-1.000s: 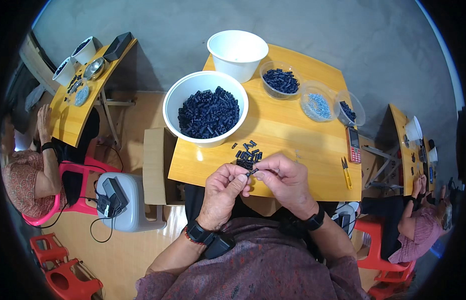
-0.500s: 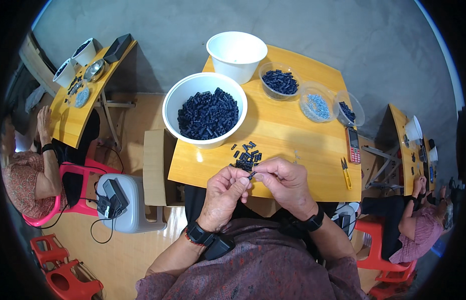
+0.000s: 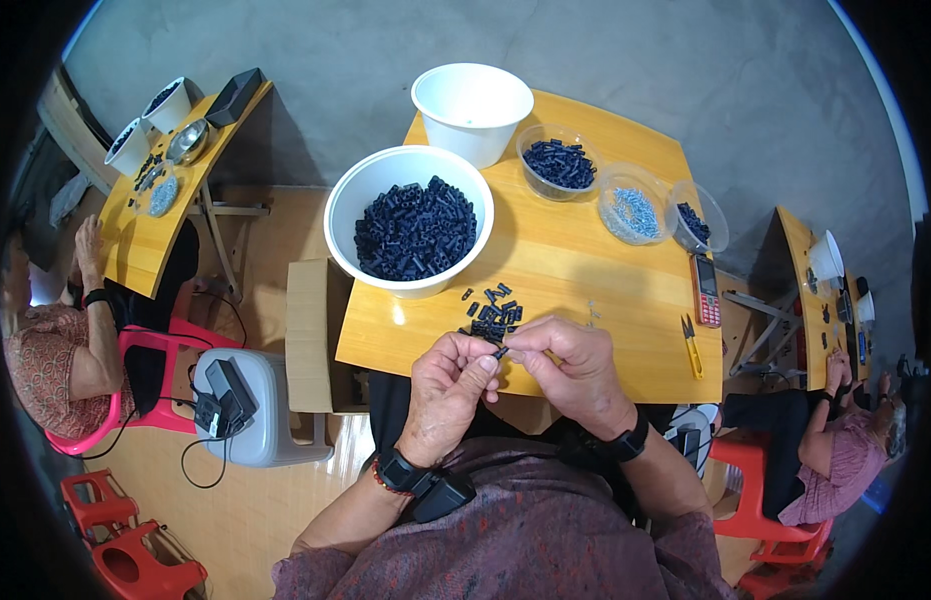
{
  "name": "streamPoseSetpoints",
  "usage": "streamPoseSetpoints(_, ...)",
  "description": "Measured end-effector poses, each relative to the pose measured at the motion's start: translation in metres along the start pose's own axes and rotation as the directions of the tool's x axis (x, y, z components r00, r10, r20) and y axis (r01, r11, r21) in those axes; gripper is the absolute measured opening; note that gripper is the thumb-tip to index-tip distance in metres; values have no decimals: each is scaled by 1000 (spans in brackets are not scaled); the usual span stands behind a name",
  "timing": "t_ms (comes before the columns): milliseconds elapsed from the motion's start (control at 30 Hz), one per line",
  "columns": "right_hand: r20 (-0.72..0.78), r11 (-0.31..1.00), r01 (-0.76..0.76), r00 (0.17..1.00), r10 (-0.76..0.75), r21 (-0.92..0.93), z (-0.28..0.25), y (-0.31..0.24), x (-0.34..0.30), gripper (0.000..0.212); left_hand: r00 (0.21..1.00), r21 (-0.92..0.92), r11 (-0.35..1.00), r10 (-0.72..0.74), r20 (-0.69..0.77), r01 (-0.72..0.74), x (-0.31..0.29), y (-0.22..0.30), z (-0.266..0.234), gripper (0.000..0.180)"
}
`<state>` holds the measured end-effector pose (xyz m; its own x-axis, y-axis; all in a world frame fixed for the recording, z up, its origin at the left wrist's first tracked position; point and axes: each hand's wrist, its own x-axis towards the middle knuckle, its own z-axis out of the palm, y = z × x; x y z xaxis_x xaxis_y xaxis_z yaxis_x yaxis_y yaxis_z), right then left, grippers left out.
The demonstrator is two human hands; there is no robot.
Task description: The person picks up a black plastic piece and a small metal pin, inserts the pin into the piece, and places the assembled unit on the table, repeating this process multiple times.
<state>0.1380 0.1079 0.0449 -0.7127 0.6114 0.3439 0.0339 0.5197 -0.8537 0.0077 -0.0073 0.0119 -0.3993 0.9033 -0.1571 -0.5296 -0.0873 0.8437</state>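
Observation:
Over the table's front edge, my left hand (image 3: 447, 385) pinches a small black plastic part (image 3: 500, 352) between thumb and fingers. My right hand (image 3: 570, 370) meets it from the other side, thumb and forefinger pressed together at the part's end; anything tiny between those fingertips is hidden. Just beyond my fingers lies a loose pile of similar black parts (image 3: 493, 318). A big white bowl (image 3: 337, 205) full of such parts stands to the left of the pile.
Behind stand another white bowl (image 3: 472, 135), a clear tub (image 3: 558, 190) of black pieces, a clear tub (image 3: 628, 238) of small silvery-blue pieces and a third tub (image 3: 720, 235). A red phone (image 3: 705, 290) and yellow-handled snips (image 3: 693, 350) lie at right. People sit at tables on both sides.
My right fingertips have shifted very slightly at the part's end, and the part has tilted a little between my fingers. The bowls, tubs and pile stay where they were.

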Motion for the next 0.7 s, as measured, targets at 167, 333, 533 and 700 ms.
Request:
streamPoseSetpoints(167,41,997,62,997,-61,-40,-1,-4,2,10,1000,27,999,27,-6,-27,-1,-2,0,6)
streamPoseSetpoints(333,144,997,-3,989,14,-77,-3,-8,3,13,997,55,996,67,-29,-65,-4,-5,1,5)
streamPoseSetpoints(533,169,988,-158,973,155,0,-4,-5,-1,17,999,16,1000,28,-27,-27,-3,-9,-1,5)
streamPoseSetpoints(700,104,942,-231,972,212,242,3,8,-14,30,1000,-122,992,-19,-10,18,0,-9,-2,5)
